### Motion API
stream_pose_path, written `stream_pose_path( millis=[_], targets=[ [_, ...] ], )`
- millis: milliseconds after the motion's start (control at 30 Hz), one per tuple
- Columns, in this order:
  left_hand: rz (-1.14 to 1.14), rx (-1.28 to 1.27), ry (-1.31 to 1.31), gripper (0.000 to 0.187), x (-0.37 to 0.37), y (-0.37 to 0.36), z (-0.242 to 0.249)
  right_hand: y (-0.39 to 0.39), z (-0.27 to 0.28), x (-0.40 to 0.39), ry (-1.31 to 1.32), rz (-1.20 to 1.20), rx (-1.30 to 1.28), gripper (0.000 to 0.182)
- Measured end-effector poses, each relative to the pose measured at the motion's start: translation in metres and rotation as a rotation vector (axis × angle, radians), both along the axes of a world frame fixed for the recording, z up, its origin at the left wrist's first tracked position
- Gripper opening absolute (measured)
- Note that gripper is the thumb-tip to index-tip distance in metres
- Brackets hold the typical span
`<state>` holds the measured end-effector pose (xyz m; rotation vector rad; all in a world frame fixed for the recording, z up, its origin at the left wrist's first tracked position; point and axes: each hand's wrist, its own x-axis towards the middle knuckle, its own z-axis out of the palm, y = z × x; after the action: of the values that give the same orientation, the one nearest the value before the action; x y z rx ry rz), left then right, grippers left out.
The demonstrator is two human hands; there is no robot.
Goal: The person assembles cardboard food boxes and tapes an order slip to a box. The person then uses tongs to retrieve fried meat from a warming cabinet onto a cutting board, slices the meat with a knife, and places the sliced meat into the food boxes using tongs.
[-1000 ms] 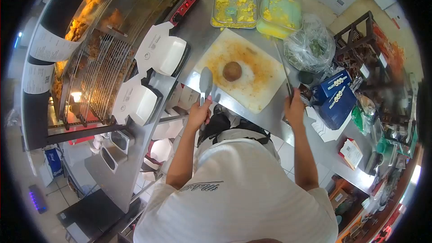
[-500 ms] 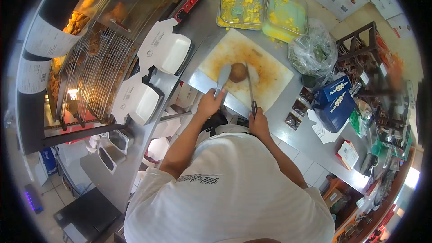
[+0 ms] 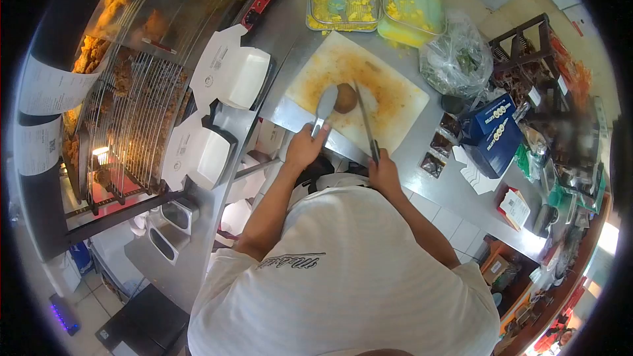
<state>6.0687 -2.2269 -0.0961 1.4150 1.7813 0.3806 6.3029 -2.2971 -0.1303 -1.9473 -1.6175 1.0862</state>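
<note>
On the metal counter (image 3: pixel 412 175), a white rectangular cutting board (image 3: pixel 395 125) with orange-brown stains is lying with one corner pointing away from the person. A round brown piece of food (image 3: pixel 345 99) is resting on the board, nearer its left corner than its right. The left hand (image 3: pixel 305 148) is closing around grey metal tongs (image 3: pixel 326 103), whose rounded end is lying over the board, just beside the food's left side. The right hand (image 3: pixel 384 174) is curling closed around the black handle of a long narrow knife (image 3: pixel 364 113); its blade is slanting across the board, close along the food's right side. Two clear rectangular containers (image 3: pixel 344 18) (image 3: pixel 412 31) with yellow bits are standing beyond the board's far corner, and a clear plastic bag of green leaves (image 3: pixel 456 59) is sitting near its right corner.
</note>
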Motion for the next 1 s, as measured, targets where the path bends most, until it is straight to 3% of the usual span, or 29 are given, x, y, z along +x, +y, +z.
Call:
stream_pose_path(
  millis=[167,233,267,333,433,467,567,867,1000],
  targets=[
    [0.166,0.012,-0.189,0.072,-0.026,-0.008,-0.022,0.009,0.03,0.042,0.181,-0.2,0.284,0.024],
    [0.31,-0.02,-0.305,0.072,-0.029,-0.013,-0.016,0.027,0.039,0.066,0.11,-0.134,0.303,0.018],
    [0.354,0.038,-0.367,0.044,-0.027,-0.015,-0.009,0.039,0.036,0.08,0.084,-0.128,0.261,0.016],
    [0.36,0.065,-0.42,0.045,-0.027,-0.009,0.006,0.068,0.04,0.088,-0.008,-0.138,0.284,0.02],
    [0.348,0.128,-0.457,0.046,-0.024,0.0,0.019,0.111,0.071,0.082,-0.176,0.036,0.194,0.033],
    [0.34,0.17,-0.456,0.046,-0.022,0.004,0.015,0.124,0.077,0.078,-0.245,0.113,0.169,0.05],
    [0.301,0.189,-0.37,0.052,-0.013,0.013,0.019,0.15,0.079,0.058,-0.431,0.316,0.085,0.059],
    [0.193,0.157,-0.088,0.054,0.015,0.037,0.012,0.189,0.046,0.032,-0.634,0.615,-0.006,0.065],
    [0.176,0.119,-0.007,0.055,0.02,0.04,0.005,0.187,0.046,0.033,-0.514,0.607,0.049,0.066]
  ],
)
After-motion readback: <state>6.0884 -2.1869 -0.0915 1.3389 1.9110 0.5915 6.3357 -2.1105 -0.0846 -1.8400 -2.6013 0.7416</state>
